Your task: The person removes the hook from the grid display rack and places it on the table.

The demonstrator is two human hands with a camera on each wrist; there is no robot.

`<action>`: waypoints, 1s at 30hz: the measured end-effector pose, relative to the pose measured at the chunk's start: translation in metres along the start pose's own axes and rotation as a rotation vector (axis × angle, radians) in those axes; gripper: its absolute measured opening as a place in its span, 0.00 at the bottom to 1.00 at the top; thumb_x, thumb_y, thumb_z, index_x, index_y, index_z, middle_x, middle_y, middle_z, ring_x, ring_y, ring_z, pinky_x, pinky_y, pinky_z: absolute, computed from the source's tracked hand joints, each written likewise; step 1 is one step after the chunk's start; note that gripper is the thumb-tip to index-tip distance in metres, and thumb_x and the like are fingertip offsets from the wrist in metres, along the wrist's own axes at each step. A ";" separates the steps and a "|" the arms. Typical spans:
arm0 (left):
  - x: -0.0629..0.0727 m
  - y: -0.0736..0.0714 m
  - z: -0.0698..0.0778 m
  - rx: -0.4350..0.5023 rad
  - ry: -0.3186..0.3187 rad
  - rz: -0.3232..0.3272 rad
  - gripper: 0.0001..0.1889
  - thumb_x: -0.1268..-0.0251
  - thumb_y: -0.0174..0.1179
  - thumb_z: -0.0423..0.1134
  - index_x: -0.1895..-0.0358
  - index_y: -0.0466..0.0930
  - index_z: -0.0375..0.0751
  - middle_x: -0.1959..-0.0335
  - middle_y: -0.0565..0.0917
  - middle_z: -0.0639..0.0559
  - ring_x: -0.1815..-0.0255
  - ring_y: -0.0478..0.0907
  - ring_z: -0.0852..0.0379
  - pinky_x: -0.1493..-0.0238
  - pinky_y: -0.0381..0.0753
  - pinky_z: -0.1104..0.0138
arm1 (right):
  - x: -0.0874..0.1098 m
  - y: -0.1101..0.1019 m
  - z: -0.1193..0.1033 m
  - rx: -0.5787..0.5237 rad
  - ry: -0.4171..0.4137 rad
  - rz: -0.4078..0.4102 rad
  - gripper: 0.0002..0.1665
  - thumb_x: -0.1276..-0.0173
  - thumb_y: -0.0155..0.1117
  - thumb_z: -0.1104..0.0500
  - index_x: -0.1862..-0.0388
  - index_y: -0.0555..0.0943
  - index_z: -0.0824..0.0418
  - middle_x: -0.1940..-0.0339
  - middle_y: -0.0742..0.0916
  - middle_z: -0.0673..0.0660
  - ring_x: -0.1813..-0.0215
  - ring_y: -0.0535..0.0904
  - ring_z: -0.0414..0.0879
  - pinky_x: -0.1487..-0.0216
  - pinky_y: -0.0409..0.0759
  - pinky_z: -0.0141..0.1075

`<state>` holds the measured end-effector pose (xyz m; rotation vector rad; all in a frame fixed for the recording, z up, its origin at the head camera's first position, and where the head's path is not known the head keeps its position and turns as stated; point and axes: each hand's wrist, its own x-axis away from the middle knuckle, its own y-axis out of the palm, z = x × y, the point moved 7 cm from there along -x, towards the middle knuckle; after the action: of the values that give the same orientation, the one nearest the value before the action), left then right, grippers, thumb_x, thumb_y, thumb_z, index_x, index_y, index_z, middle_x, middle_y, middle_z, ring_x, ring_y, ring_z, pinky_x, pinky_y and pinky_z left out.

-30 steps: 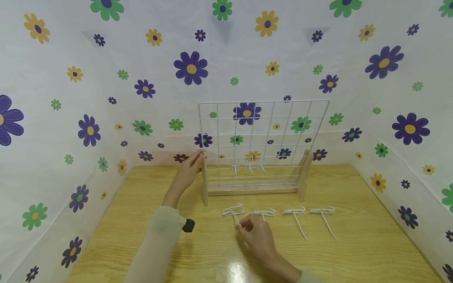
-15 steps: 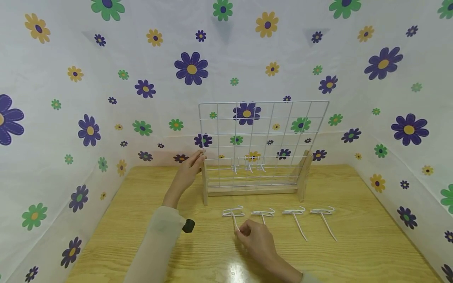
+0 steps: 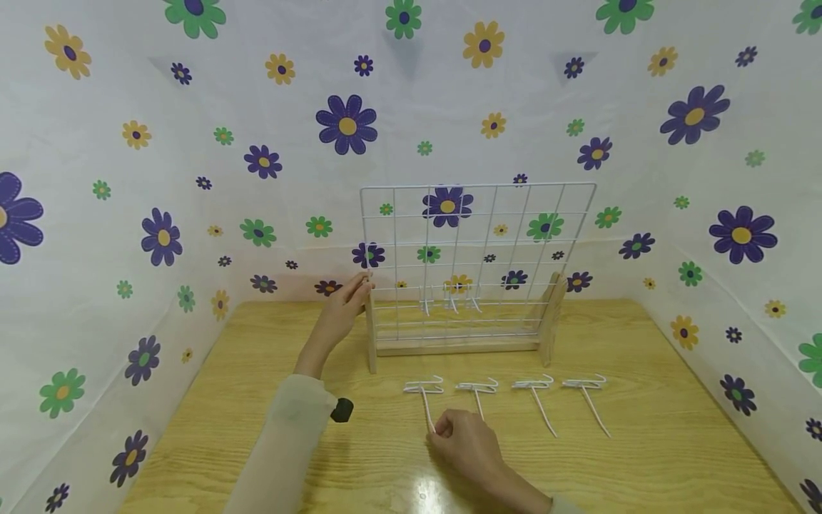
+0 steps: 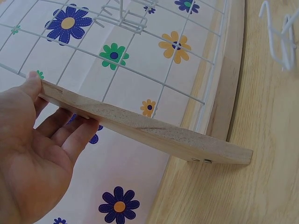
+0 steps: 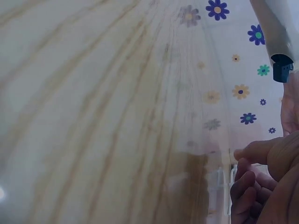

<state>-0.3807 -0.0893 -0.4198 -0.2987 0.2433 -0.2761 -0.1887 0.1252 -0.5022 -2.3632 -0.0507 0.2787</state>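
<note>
A white wire grid panel (image 3: 478, 243) stands upright in a wooden stand (image 3: 459, 350). My left hand (image 3: 337, 310) grips the stand's left side post (image 4: 140, 123), thumb on one face and fingers on the other. Several white wire display hooks lie in a row in front. My right hand (image 3: 467, 444) pinches the prong end of the leftmost hook (image 3: 424, 389), whose back part rests on the table. Beside it lies a second hook (image 3: 477, 387), its prong end hidden behind that hand. In the right wrist view, my right hand (image 5: 261, 186) shows curled fingers; the pinched hook is hard to make out.
Two more hooks, one nearer (image 3: 533, 385) and one at the far right (image 3: 584, 384), lie on the wooden table (image 3: 642, 400). Three small hooks (image 3: 452, 303) hang low on the grid. Flower-patterned cloth (image 3: 289, 178) walls in the back and sides.
My right hand has moved slightly toward me, to the tip of the leftmost hook's prong. That hook has tilted down a little. The left hand stays on the post.
</note>
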 end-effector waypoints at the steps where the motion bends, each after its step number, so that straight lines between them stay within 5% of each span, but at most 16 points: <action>1: 0.000 0.000 0.000 0.001 -0.001 -0.001 0.31 0.15 0.45 0.55 0.17 0.58 0.48 0.26 0.72 0.40 0.27 0.71 0.40 0.31 0.78 0.53 | 0.001 0.000 0.000 0.004 0.000 -0.005 0.07 0.43 0.75 0.62 0.76 0.84 0.56 0.80 0.83 0.43 0.80 0.73 0.30 0.81 0.76 0.26; 8: 0.000 0.001 0.002 0.004 -0.023 -0.010 0.30 0.13 0.43 0.49 0.17 0.55 0.42 0.24 0.69 0.38 0.25 0.67 0.37 0.29 0.75 0.50 | 0.001 0.002 -0.001 0.035 -0.012 -0.047 0.04 0.43 0.73 0.62 0.75 0.85 0.57 0.79 0.84 0.43 0.78 0.75 0.31 0.80 0.78 0.27; 18: 0.020 0.001 0.044 -0.015 -0.020 -0.034 0.28 0.12 0.43 0.42 0.19 0.55 0.34 0.26 0.69 0.33 0.26 0.68 0.34 0.30 0.75 0.47 | 0.001 0.005 0.002 0.048 -0.018 -0.059 0.06 0.43 0.75 0.61 0.75 0.85 0.56 0.79 0.84 0.42 0.78 0.74 0.30 0.80 0.77 0.26; 30: 0.018 0.001 0.039 0.001 -0.030 -0.032 0.28 0.12 0.43 0.44 0.18 0.55 0.36 0.26 0.70 0.34 0.26 0.67 0.35 0.29 0.74 0.48 | 0.002 0.008 0.003 0.022 -0.032 -0.088 0.10 0.42 0.79 0.60 0.75 0.84 0.55 0.79 0.84 0.42 0.78 0.74 0.30 0.78 0.77 0.26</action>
<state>-0.3527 -0.0839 -0.3872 -0.3055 0.2084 -0.3033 -0.1880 0.1216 -0.5097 -2.3278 -0.1650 0.2731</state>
